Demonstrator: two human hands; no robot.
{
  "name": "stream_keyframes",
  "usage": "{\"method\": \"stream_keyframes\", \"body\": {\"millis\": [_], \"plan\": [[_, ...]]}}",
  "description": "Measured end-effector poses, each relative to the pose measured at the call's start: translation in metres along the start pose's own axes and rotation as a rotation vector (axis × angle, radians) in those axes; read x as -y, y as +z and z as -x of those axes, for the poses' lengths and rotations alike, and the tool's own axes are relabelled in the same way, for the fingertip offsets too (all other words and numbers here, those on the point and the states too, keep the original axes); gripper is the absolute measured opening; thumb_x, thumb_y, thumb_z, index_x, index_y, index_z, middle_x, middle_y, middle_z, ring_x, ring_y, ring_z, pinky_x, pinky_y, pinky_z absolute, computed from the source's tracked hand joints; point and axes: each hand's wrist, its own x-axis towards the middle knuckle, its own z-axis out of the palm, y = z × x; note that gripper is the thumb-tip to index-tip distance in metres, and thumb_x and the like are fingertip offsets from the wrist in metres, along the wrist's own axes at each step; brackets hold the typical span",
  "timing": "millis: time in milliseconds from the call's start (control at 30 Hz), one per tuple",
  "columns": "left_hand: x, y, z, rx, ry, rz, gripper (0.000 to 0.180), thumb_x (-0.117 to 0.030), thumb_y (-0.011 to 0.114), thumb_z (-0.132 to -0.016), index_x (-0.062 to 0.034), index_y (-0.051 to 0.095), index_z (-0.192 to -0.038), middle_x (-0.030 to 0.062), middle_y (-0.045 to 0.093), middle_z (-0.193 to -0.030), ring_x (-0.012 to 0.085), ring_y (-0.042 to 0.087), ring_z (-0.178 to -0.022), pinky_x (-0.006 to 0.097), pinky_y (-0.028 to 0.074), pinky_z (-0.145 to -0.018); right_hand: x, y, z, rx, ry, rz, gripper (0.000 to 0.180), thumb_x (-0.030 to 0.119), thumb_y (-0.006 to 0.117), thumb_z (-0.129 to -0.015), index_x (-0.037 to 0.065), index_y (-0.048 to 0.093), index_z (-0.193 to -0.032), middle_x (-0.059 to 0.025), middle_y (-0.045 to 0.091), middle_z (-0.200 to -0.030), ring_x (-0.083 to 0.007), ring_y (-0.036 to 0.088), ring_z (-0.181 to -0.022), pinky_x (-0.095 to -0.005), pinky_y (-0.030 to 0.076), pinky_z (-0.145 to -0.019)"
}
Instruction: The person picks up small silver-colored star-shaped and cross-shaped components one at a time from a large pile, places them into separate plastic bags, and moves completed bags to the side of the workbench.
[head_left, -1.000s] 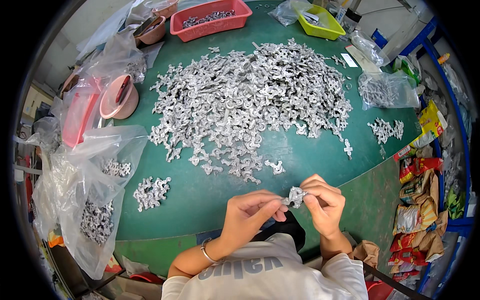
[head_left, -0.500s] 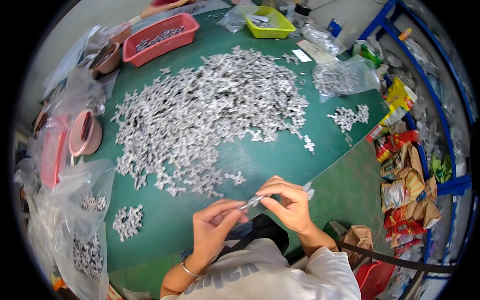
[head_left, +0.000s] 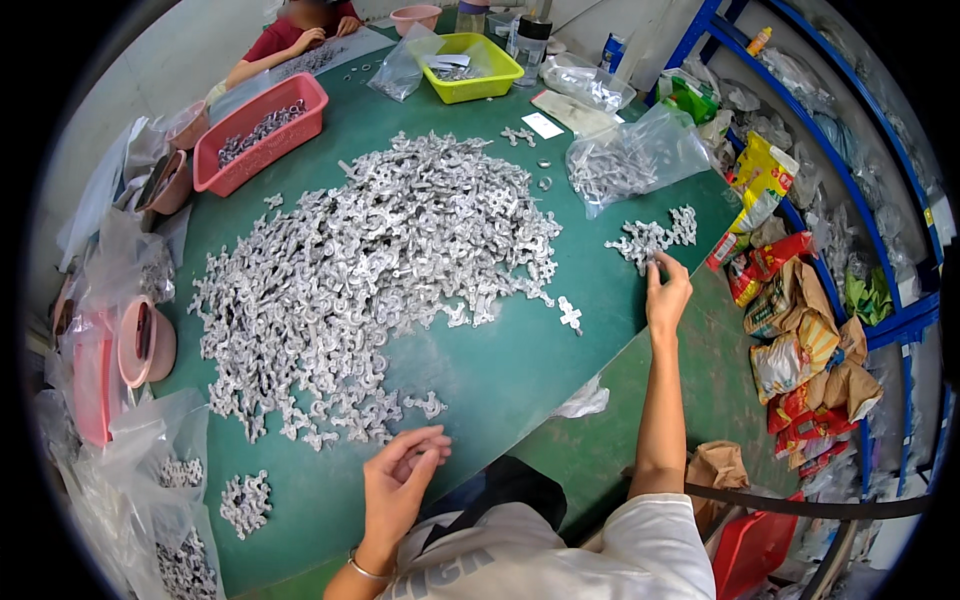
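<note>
From my station I see grey lettering [head_left: 440, 575] on the white shirt [head_left: 645, 540]; the yellow bag's [head_left: 767, 170] print I can't read.

metal pieces [head_left: 380, 260] are looking dull, rough | tabletop [head_left: 510, 385] is showing smooth, faint sheen | clear bag [head_left: 682, 135] is gleaming, crinkled plastic

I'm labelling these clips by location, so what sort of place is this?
Probably a small metal-parts workshop: a broad pile of grey, metal-looking pieces lies on a large green table, a red tray holds small parts, and a blue storage rack stands at the right.
</note>
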Motion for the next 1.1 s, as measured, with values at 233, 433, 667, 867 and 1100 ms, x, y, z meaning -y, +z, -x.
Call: {"method": "stream_keyframes", "body": {"millis": [233,433,667,867,1100], "plan": [[0.002,0.004,-0.004,0.007,-0.012,-0.014,0.024,0.002,0.052,-0.084,0.0052,0.054,-0.108,0.0099,0.058,-0.097,0.0136,0.057,-0.087,0.023,0.046,-0.078,0.017,0.035,-0.013,0.234,-0.286,0.263,0.026,0.014,0.065,-0.073,0.002,0.060,-0.095,-0.0108,0.052,-0.108,-0.0294,0.045,-0.101,-0.0427,0.032,-0.086],[-0.002,0.012,-0.006,-0.025,0.009,-0.026,0.021,0.001,0.052,-0.084,0.0056,0.056,-0.104,0.0115,0.061,-0.092,0.0157,0.058,-0.083,0.027,0.048,-0.075,0.014,0.044,-0.024,0.225,-0.343,0.064,0.013,0.009,0.062,-0.073,0.000,0.062,-0.083,-0.0116,0.056,-0.097,-0.0281,0.049,-0.091,-0.0399,0.037,-0.079],[-0.012,0.009,-0.003,-0.004,0.024,0.046,0.024,-0.001,0.050,-0.085,0.0061,0.053,-0.108,0.0125,0.060,-0.093,0.0171,0.058,-0.084,0.029,0.048,-0.077,0.159,-0.027,0.035,0.261,-0.377,-0.694,0.025,-0.007,0.063,-0.061,0.006,0.068,-0.081,-0.0072,0.052,-0.079,-0.0199,0.048,-0.071,-0.0273,0.040,-0.062],[-0.031,0.015,-0.002,0.107,-0.004,0.317,0.034,0.000,0.050,-0.086,0.0041,0.045,-0.120,0.0099,0.056,-0.100,0.0130,0.054,-0.089,0.026,0.046,-0.079,0.203,-0.050,0.099,0.377,-0.756,-1.080,0.030,0.002,0.075,-0.051,0.012,0.069,-0.078,-0.0023,0.051,-0.082,-0.0189,0.048,-0.072,-0.0318,0.036,-0.059],[-0.028,0.000,0.014,0.109,0.136,0.337,0.040,0.006,0.055,-0.081,0.0039,0.045,-0.120,0.0098,0.056,-0.099,0.0135,0.054,-0.090,0.026,0.047,-0.078,0.222,-0.058,0.115,0.393,-0.735,-1.104,0.029,0.006,0.077,-0.052,0.012,0.068,-0.079,-0.0031,0.051,-0.086,-0.0190,0.050,-0.071,-0.0313,0.037,-0.057]]}}
